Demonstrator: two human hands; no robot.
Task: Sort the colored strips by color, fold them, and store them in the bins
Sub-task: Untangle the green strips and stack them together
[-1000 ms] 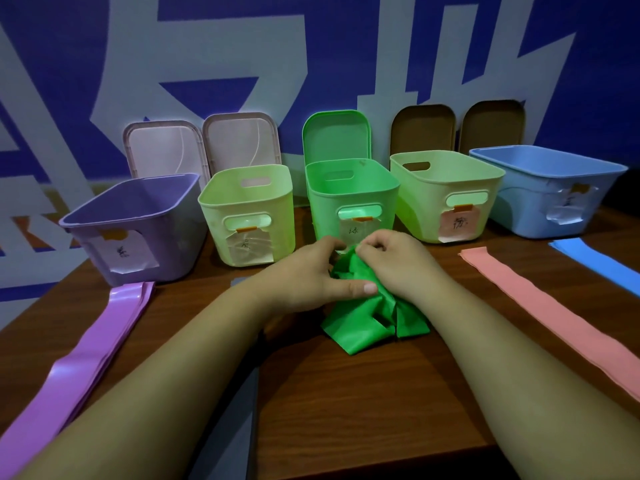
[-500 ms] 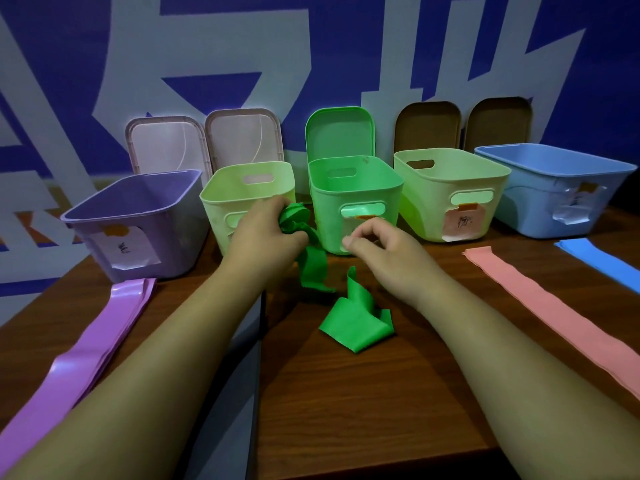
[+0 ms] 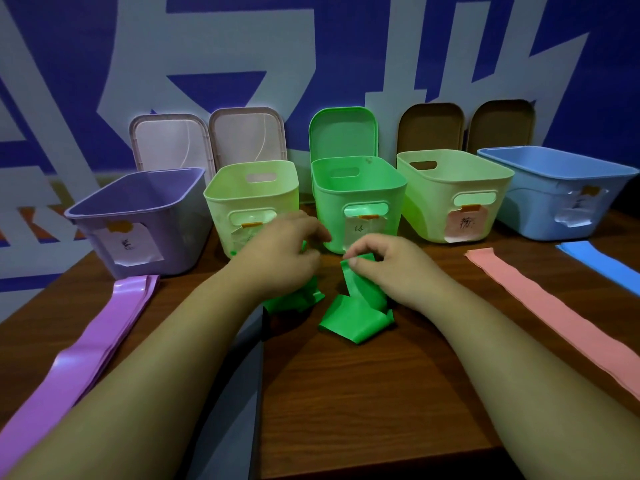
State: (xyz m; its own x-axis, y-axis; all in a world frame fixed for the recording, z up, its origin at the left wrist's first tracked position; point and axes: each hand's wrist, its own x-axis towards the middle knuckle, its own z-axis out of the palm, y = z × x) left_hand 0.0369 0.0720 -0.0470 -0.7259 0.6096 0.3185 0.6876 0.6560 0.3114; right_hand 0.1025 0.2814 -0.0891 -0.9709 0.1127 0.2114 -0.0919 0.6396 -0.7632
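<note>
Blue wall with white shapes, brown wooden table

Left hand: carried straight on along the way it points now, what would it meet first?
Most likely the front wall of the green bin. The left hand, gripping the green strip, points forward and to the right at it. The gap between them is hard to judge.

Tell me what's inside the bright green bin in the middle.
Only the upper inside walls of the green bin show, with a handle slot in the far wall; no strip appears there. Its front wall hides the floor, so anything lying low cannot be seen.
</note>
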